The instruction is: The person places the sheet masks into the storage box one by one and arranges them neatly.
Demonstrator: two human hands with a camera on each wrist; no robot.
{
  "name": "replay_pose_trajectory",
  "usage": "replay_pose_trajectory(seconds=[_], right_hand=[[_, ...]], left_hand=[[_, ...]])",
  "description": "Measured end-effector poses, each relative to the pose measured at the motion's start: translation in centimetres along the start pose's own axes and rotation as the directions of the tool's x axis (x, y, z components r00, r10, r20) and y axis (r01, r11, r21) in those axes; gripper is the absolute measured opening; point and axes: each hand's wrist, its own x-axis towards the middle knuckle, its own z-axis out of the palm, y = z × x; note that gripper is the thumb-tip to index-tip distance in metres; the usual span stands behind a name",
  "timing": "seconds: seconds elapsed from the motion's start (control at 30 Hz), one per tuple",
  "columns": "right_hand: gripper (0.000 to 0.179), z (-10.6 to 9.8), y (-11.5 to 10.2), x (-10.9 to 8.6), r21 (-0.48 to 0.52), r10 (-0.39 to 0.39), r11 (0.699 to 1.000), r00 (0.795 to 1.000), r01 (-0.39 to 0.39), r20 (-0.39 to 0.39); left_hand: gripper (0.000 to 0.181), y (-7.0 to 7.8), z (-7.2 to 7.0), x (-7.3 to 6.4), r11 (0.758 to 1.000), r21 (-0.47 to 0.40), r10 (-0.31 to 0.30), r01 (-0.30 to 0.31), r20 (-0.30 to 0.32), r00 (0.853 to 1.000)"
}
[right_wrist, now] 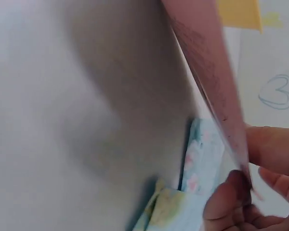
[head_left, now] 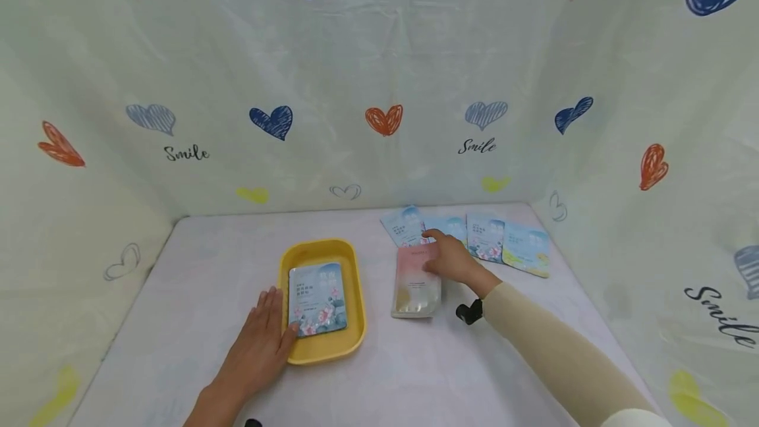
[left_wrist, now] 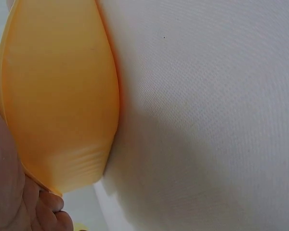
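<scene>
A yellow tray [head_left: 325, 350] holds a flat blue floral packet [head_left: 317, 299]. My left hand [head_left: 261, 340] rests along the tray's left side, fingers extended, with the thumb at the packet's lower-left corner. From the left wrist, the tray wall [left_wrist: 62, 96] fills much of the view, with the hand [left_wrist: 24, 202] at its rim. My right hand [head_left: 455, 262] pinches the top of a pink and silver packet [head_left: 415, 285] between thumb and fingers. Seen from the right wrist, that packet [right_wrist: 207, 62] is tilted up on edge above the white surface, with fingers [right_wrist: 226, 195] at its end.
Several blue packets lie towards the back right: a floral one [head_left: 405, 225], another [head_left: 486, 237] and a yellow-bottomed one [head_left: 526, 248]. A patterned cloth wall [head_left: 332, 157] closes off the back and both sides of the white table [head_left: 367, 394].
</scene>
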Motion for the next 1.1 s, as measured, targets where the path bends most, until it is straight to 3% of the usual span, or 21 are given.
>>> replay_pose_trajectory(seconds=[0.17, 0.37, 0.6, 0.9, 1.0, 1.1], right_hand=[[0.055, 1.0, 0.6, -0.2, 0.084, 0.016, 0.996, 0.998, -0.011, -0.059], [0.053, 2.0, 0.6, -0.6, 0.135, 0.013, 0.991, 0.997, -0.003, -0.079], [0.049, 2.6, 0.5, -0.6, 0.304, 0.053, 0.952, 0.998, -0.046, -0.014], [0.068, 2.8, 0.7, -0.8, 0.152, 0.021, 0.988, 0.997, -0.009, -0.074], [0.062, 2.7, 0.9, -0.8, 0.175, 0.053, 0.984, 0.995, -0.037, -0.088], [0.054, 2.6, 1.2, -0.6, 0.267, 0.084, 0.962, 0.994, -0.063, -0.068]], left_hand=[[0.081, -0.1, -0.1, -0.1, 1.000, 0.003, 0.007, -0.007, 0.003, 1.000], [0.081, -0.2, 0.1, 0.0, 1.000, -0.019, 0.001, -0.001, -0.005, 1.000], [0.080, -0.2, 0.2, 0.1, 1.000, -0.028, -0.001, 0.000, -0.009, 1.000], [0.080, -0.3, 0.3, 0.1, 0.999, -0.033, -0.003, 0.003, -0.008, 1.000], [0.080, -0.2, 0.3, 0.0, 1.000, -0.026, -0.005, 0.005, -0.007, 1.000], [0.080, -0.2, 0.2, 0.0, 1.000, -0.021, -0.009, 0.009, -0.003, 1.000]])
